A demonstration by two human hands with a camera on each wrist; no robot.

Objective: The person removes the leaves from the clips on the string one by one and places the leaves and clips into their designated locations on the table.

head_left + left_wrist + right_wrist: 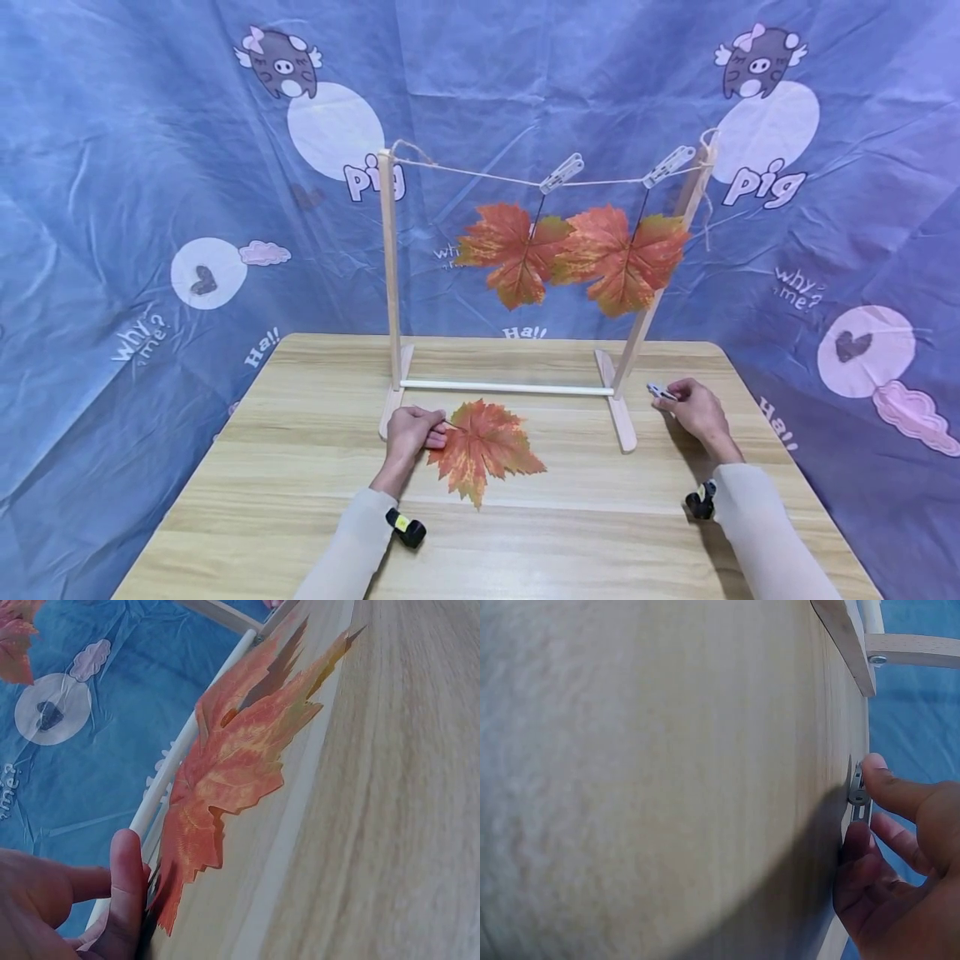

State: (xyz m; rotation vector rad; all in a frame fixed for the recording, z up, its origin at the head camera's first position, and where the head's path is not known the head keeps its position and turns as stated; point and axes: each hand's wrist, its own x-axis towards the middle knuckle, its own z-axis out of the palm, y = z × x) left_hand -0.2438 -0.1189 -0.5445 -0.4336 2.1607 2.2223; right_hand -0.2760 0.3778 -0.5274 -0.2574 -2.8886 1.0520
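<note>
In the head view an orange-red artificial maple leaf (487,450) lies on the table in front of the wooden rack. My left hand (411,433) pinches its dark stem at the leaf's left side; in the left wrist view the fingers hide most of that stem. To the right of the rack, my right hand (699,410) holds a small grey-white clothespin (660,392) between thumb and fingers, low over the table. The right wrist view shows the same clothespin (859,796) side-on, by the thumb tip.
A string (480,173) spans the rack's two posts. Two maple leaves hang from it by white clothespins (562,173), toward the right half, overlapping slightly. The rack's foot (617,417) stands between the lying leaf and my right hand. Blue patterned cloth (480,75) hangs behind.
</note>
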